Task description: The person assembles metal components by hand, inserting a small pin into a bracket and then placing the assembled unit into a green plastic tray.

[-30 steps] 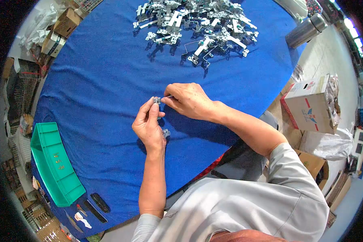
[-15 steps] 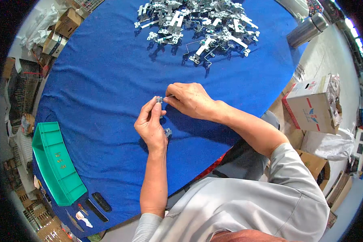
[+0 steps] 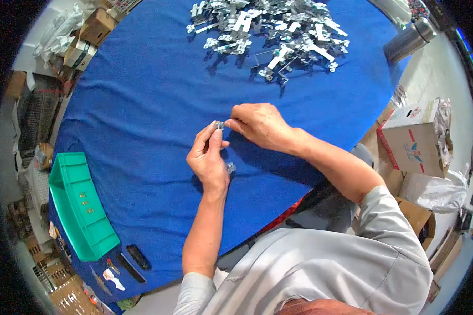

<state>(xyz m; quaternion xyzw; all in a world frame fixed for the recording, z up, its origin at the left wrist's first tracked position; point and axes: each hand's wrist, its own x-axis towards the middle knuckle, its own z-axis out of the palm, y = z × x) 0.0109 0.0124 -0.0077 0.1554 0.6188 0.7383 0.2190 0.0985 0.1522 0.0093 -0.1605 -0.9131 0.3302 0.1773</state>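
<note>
My left hand is closed around a small metal bracket. One end of it shows between thumb and forefinger, and its other end sticks out by the base of the palm. At the upper end my right hand is pinched, fingertips right beside the metal. Whatever lies between those fingertips is too small to make out. Beyond both hands, a heap of similar metal brackets covers the far part of the blue cloth.
A green tray with several small brass-coloured pieces stands at left. Near it lie a black oblong object and a white scrap. A steel flask is at the far right, with a cardboard box beside the table.
The whole view has shifted slightly, so things appear a little further right. Both hands keep nearly the same pose around the bracket.
</note>
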